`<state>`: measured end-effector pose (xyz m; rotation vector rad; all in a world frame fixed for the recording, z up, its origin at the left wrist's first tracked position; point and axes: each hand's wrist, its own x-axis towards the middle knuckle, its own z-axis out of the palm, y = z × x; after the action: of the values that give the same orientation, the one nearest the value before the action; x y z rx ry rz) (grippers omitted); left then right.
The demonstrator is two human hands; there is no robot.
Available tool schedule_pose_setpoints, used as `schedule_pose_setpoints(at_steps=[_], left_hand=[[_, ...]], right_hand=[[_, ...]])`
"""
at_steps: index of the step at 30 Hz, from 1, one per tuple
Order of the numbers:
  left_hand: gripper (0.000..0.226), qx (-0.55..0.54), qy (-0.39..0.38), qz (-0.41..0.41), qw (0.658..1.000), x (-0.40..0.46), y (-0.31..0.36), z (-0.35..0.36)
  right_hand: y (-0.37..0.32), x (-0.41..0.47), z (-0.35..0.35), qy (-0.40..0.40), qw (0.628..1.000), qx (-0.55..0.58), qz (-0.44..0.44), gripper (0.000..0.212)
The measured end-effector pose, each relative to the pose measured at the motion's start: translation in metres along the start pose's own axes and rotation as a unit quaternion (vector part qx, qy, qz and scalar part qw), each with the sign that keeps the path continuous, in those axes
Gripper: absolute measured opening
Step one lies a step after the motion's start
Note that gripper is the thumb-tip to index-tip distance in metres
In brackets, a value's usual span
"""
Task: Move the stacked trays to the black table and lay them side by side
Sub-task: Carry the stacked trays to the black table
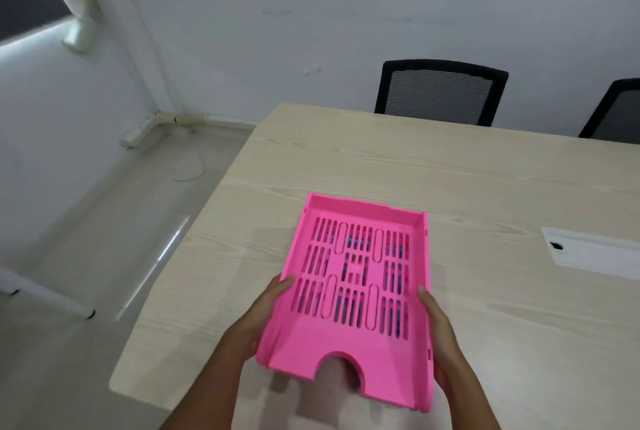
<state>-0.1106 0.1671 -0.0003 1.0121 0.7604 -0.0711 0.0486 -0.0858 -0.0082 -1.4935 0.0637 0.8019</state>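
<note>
A pink slotted plastic tray [353, 353] is tilted above the near corner of a light wooden table [450, 173]. Blue shows through its slots, so another tray seems to lie under it, mostly hidden. My left hand [266, 308] grips the tray's left side wall, thumb on the rim. My right hand [438, 332] grips the right side wall in the same way. The far end of the tray is close to the tabletop; I cannot tell if it touches. No black table is in view.
A white cable cover [595, 251] is set into the tabletop at the right. Two black mesh chairs [440, 92] stand behind the table's far edge. Grey floor [104, 222] lies to the left, with a white table leg [45, 298] there.
</note>
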Motion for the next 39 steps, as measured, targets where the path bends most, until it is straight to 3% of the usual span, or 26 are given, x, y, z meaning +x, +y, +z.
schedule_pose_setpoints(at_steps=[7,10,15,18,23,30,34,39], left_hand=[[0.068,-0.022,0.061,0.05,0.997,-0.019,-0.024,-0.038],[0.068,-0.046,0.102,0.076,0.991,-0.036,-0.032,-0.078],[0.069,-0.104,0.18,0.109,0.972,-0.089,-0.042,-0.161],[0.073,-0.135,0.232,0.13,0.954,-0.135,-0.048,-0.217],[0.055,-0.193,0.309,0.133,0.922,-0.215,-0.069,-0.301],[0.053,-0.289,0.413,0.164,0.848,-0.321,-0.113,-0.395],[0.052,-0.32,0.455,0.186,0.81,-0.359,-0.129,-0.438],[0.064,-0.357,0.478,0.199,0.778,-0.389,-0.136,-0.507]], right_hand=[[0.005,0.02,0.028,-0.052,0.998,-0.023,0.023,0.05],[0.008,0.024,0.07,-0.087,0.995,-0.044,0.032,0.048],[0.023,0.024,0.175,-0.17,0.981,-0.085,0.044,0.063],[0.041,0.015,0.253,-0.237,0.961,-0.131,0.054,0.065],[0.073,-0.011,0.382,-0.331,0.925,-0.172,0.067,0.056],[0.133,-0.073,0.535,-0.45,0.86,-0.229,0.074,0.063],[0.159,-0.096,0.609,-0.487,0.834,-0.245,0.083,0.053],[0.181,-0.117,0.705,-0.521,0.814,-0.236,0.097,0.056]])
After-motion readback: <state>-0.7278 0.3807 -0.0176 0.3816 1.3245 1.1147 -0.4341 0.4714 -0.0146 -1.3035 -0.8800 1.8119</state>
